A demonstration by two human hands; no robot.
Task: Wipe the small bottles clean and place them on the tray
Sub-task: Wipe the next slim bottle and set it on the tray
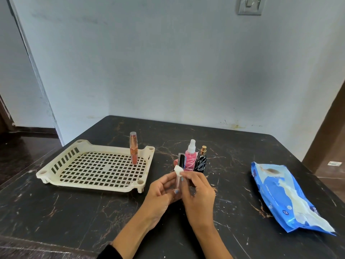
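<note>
Dark marbled worktop (78, 212) against a pale wall. Both hands meet at centre: the left hand (160, 189) has its fingers clamped on a small clear tube (178, 184), long axis upright, while the right hand (198, 189) pinches a white wipe (178, 170) onto its top. The cream tray (56, 171) lies to the left — nearer the left hand — with one rose-gold bottle (133, 148) standing inside. Three bottles (192, 159) wait just behind the hands.

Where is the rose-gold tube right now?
In the head view, the rose-gold tube stands upright inside the cream slotted plastic tray, near its far right corner, left of the pink spray bottle.
</note>
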